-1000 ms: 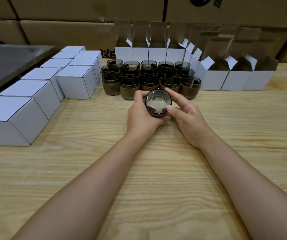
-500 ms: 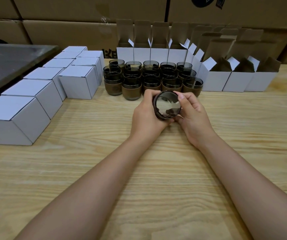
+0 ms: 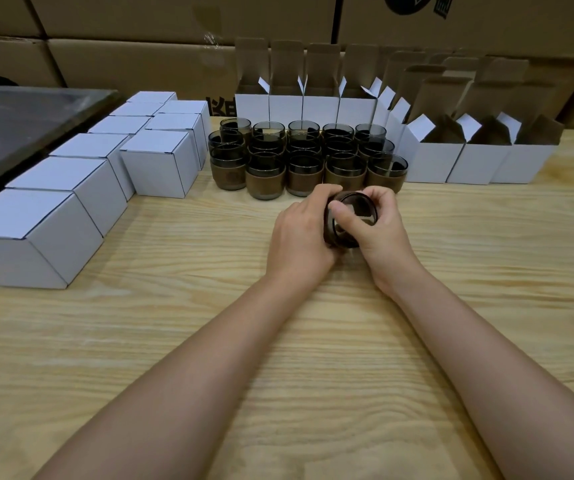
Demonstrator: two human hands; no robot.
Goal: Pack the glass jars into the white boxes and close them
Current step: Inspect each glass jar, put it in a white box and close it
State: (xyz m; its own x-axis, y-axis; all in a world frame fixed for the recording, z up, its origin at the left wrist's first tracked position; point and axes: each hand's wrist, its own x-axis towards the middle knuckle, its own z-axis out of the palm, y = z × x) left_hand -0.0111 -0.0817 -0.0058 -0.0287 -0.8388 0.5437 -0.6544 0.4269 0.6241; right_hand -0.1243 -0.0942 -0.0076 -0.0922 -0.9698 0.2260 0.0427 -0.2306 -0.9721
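Table (image 3: pixel 486 306): bare wood, fills the lower view. Cartons (image 3: pixel 174 46) stacked along the back, 10 to 2 o'clock. Dark tray (image 3: pixel 18 133) at 10 o'clock, off the table's left edge.

Closed boxes (image 3: pixel 160 164): white, two rows running from 9 up to 11 o'clock, lids down. Judging by that, a good share of the packing is done.

Open boxes (image 3: pixel 431 161): row from 12 round to 2 o'clock, flaps standing up, brown inside. Can't tell if any hold a jar.

Jars (image 3: pixel 304 171): dark glass with brown sleeves, tight block at 12 o'clock, touching each other, just in front of the open boxes.

Left hand (image 3: pixel 299 233): wrapped around the side of the held jar (image 3: pixel 351 220), gripping. Right hand (image 3: pixel 382 230): closed on the same jar from the other side, thumb across the mouth. Jar is tilted, mouth facing the camera, just above the table at centre, just beside the front row of the block.

Step, my read: checking or turning the jar before boxing it.

Risks:
- Smooth glass, tilted, held by fingertips. Slip while passing to one hand means a drop onto wood, chip or crack.
- Front row is close. A knuckle swing forward knocks jars together.
- Open flaps stand tall. A low carry to 1–2 o'clock catches a flap and tips a light empty box.
- Jar going in tilted snags the box rim.
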